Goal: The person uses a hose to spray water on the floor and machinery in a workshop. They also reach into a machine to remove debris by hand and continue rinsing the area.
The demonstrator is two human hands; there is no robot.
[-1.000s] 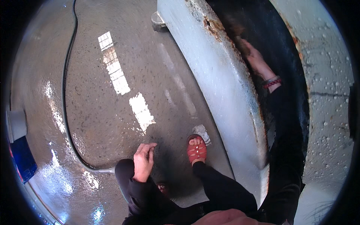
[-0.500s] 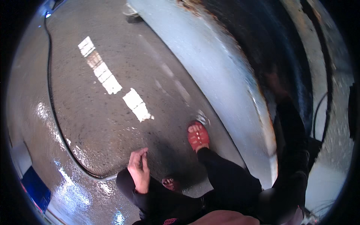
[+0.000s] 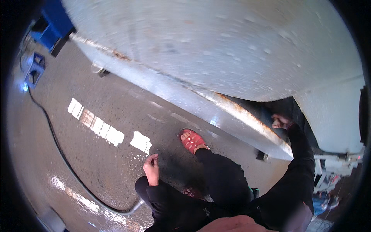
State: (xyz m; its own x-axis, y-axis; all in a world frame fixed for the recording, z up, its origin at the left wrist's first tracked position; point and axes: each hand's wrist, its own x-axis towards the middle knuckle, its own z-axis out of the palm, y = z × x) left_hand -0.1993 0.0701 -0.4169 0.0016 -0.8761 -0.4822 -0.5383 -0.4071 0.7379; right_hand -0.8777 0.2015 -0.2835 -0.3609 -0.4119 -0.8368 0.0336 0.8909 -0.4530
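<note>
My left hand (image 3: 151, 170) hovers by my bent knee, its fingers curled together with nothing visible in them. On the right, my arm in a black sleeve reaches to a dark opening in a large whitish metal body (image 3: 185, 46). Inside the opening, my right hand (image 3: 280, 121) has its fingers bent inward beside the rusted lip (image 3: 247, 116). Shadow and the hand itself hide anything it may grip. Below the lip runs a pale metal side panel (image 3: 208, 116), close to my foot in a red sandal (image 3: 191, 140).
A dark hose (image 3: 63, 150) curves over the wet grey floor (image 3: 104, 166) on the left, ending in a light-coloured end near my left knee. A blue plastic stool (image 3: 34, 69) stands at the far left. Several blurred things lie at the right rim.
The view has swung, bringing the broad whitish metal surface and the blue stool into sight. My left fingers have curled in more. My right hand, dim before, now shows near the lip.
</note>
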